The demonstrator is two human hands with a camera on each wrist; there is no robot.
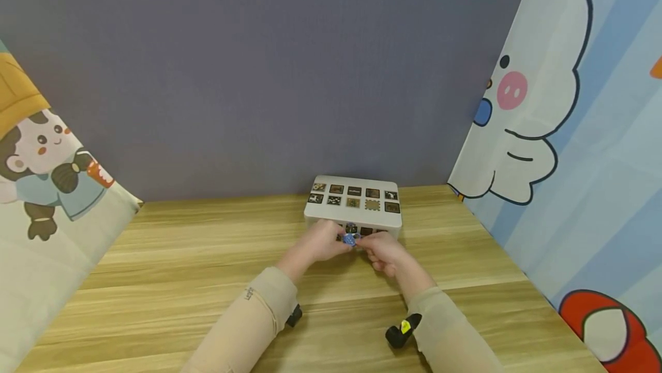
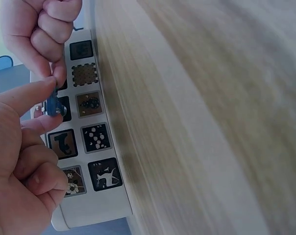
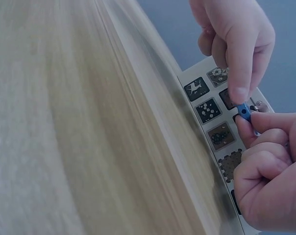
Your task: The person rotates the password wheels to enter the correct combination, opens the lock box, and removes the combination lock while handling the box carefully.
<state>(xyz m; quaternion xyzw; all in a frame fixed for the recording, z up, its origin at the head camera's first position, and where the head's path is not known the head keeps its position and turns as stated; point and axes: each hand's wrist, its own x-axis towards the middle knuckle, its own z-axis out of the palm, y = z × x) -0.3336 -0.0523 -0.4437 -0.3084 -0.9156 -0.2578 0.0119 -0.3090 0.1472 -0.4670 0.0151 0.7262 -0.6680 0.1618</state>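
A small blue part [image 1: 350, 239] with light and metallic spots is held in front of the white box, between both hands; it looks like a tiny circuit board, though its exact kind is unclear. My left hand [image 1: 326, 241] pinches it between thumb and forefinger, its other fingers curled in. From the other side, my right hand [image 1: 383, 251] pinches the near end of the blue part [image 3: 244, 111] with thumb and forefinger. In the right wrist view a round hole shows in its face. Fingertips cover the rest of it.
Behind the hands, the white box [image 1: 357, 218] with dark square pictures stands on the wood-grain table [image 1: 217, 258] by the grey back wall [image 1: 289, 74]. Printed cartoon panels flank the table. A black device [image 1: 399, 335] sits at the right wrist.
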